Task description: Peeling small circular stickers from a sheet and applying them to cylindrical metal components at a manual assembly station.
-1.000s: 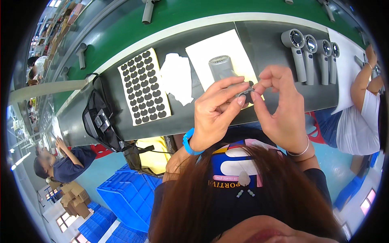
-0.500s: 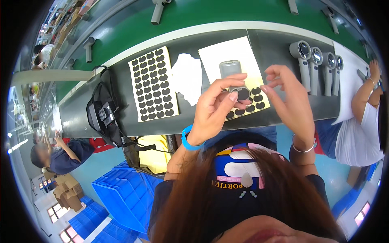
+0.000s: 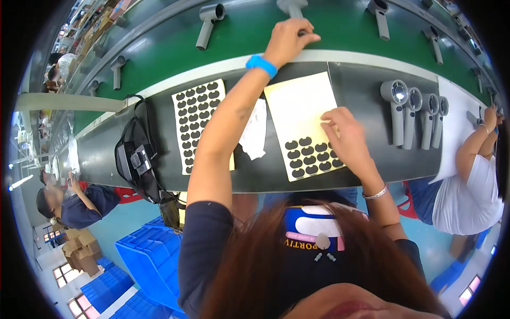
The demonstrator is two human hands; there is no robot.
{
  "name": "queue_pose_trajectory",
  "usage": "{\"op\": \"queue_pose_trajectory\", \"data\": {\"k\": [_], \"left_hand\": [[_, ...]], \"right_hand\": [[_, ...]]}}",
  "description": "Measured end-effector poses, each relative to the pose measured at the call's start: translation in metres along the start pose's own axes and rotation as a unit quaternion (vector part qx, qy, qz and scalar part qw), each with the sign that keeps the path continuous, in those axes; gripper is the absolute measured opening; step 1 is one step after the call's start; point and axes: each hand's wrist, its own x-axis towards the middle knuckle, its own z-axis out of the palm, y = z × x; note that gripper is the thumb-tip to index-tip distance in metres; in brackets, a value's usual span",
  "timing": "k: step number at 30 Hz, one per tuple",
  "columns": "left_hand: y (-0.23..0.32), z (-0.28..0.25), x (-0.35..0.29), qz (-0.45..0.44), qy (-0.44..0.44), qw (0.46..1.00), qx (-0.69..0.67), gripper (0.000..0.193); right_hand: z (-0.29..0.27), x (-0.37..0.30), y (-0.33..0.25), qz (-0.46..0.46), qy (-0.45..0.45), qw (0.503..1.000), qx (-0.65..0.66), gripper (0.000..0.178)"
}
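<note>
My left hand [image 3: 291, 40] reaches far out over the green conveyor belt, its fingers closed round the handle of a grey handheld fan [image 3: 292, 6]. The fan's head points away from me at the top edge, and most of the handle is covered by my fingers. Loosely bent, my right hand [image 3: 345, 141] hovers by the right side of a pale yellow sticker sheet [image 3: 300, 103], thumb and forefinger apart and nothing visible between them. Black rounded stickers [image 3: 308, 159] fill the near part of that sheet; its far part is bare.
A fuller sticker sheet [image 3: 186, 109] and crumpled white paper [image 3: 256, 130] lie left, partly under my arm. A black bag [image 3: 135, 151] sits farther left. Several grey fans [image 3: 397, 119] lie at right. More fans [image 3: 204, 34] stand on the belt [image 3: 244, 37]. A co-worker [image 3: 467, 181] sits at right.
My left hand has gone from above the sheet out to the belt, with the grey fan. My right hand has lowered toward the sheet. The view has shifted slightly.
</note>
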Motion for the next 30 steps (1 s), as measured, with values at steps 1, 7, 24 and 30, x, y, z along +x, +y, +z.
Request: {"op": "queue_pose_trajectory", "data": {"k": [1, 7, 24, 30], "left_hand": [[-0.009, 0.005, 0.006, 0.032, -0.005, 0.998, 0.058, 0.017], [-0.02, 0.005, -0.01, 0.113, 0.012, 0.986, 0.126, 0.024], [0.074, -0.005, -0.195, -0.033, -0.098, 0.99, 0.094, 0.036], [0.072, -0.002, -0.198, -0.038, -0.086, 0.991, 0.091, 0.038]], "right_hand": [[0.004, -0.004, -0.002, -0.019, -0.014, 1.0, 0.02, 0.011], [0.035, -0.024, -0.014, -0.023, 0.017, 0.997, -0.077, 0.012], [0.042, -0.028, -0.004, -0.036, 0.05, 0.997, -0.055, 0.009], [0.029, -0.028, -0.002, -0.057, -0.025, 0.998, 0.024, 0.007]]}}
